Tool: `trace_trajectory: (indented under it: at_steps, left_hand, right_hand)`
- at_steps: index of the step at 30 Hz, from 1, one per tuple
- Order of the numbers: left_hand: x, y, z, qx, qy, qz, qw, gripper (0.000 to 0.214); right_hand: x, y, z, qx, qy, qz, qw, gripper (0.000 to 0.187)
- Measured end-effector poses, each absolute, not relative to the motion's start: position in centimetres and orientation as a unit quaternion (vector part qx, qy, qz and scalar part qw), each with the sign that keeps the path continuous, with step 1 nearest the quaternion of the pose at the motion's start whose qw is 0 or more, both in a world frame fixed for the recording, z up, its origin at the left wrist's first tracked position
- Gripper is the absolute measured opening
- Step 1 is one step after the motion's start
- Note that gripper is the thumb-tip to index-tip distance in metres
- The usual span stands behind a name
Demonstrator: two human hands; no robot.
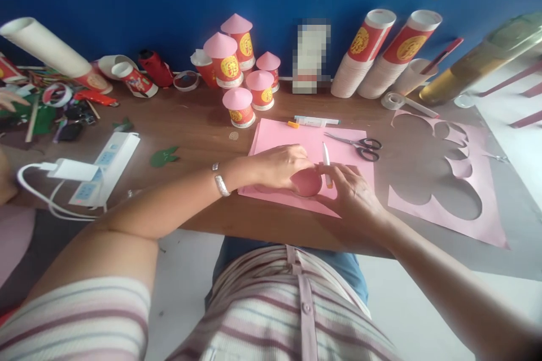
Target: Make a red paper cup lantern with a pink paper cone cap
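Pink paper sheets (pixel 279 138) lie stacked before me on the brown table. My left hand (pixel 285 166) is closed on a thin-rimmed round ring (pixel 311 194) and presses it flat against the top sheet; pink shows through its middle. Between the fingers of my right hand (pixel 349 186) is a white marker (pixel 326 155), held nearly upright beside the ring, its orange end low near the paper. Black-handled scissors (pixel 364 146) rest on the sheets' right part. An orange cap (pixel 292 124) and another marker (pixel 317 121) lie along the far edge.
Several red cups with pink cone roofs (pixel 239 107) stand behind the paper. Stacked paper cups (pixel 351 73) lean at the back right. A cut-out pink sheet (pixel 474 220) lies right. At left are a power strip (pixel 122 149), a green cutout (pixel 163 157) and another person's hand (pixel 11 100).
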State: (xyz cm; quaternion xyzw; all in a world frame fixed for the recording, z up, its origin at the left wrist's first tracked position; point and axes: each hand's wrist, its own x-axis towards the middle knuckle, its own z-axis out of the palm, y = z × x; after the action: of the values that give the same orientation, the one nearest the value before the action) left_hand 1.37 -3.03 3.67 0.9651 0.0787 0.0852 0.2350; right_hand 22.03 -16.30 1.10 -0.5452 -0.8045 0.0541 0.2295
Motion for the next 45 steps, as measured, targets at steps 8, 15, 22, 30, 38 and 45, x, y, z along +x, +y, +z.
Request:
trace_trajectory:
  at_steps: [8,15,22,30,38,45]
  left_hand:
    - [1.7,-3.5,4.5,0.975,0.080,0.039,0.205,0.020]
    - [1.6,-3.8,4.6,0.981,0.083,0.021,0.171,0.021]
    - [2.3,-4.4,6.2,0.987,0.105,-0.043,0.115,0.030]
    - [3.2,-4.1,6.1,0.986,0.101,-0.044,0.126,0.036]
    - [4.0,-3.8,5.4,0.990,0.094,-0.034,0.100,0.039]
    - [3.4,-4.1,6.1,0.991,0.090,-0.035,0.096,0.051]
  right_hand:
    - [21.8,-16.5,1.5,-0.562,-0.793,0.068,0.228,0.036]
    - [21.8,-16.3,1.2,-0.559,-0.798,0.056,0.219,0.037]
    - [22.8,-18.8,3.7,-0.513,-0.800,-0.083,0.300,0.029]
    - [16.4,-24.6,5.9,-0.255,-0.927,-0.176,0.211,0.017]
    - [11.1,-20.5,3.3,-0.314,-0.892,-0.300,0.126,0.016]
    - [9.7,-19.2,2.4,-0.365,-0.852,-0.363,0.094,0.019]
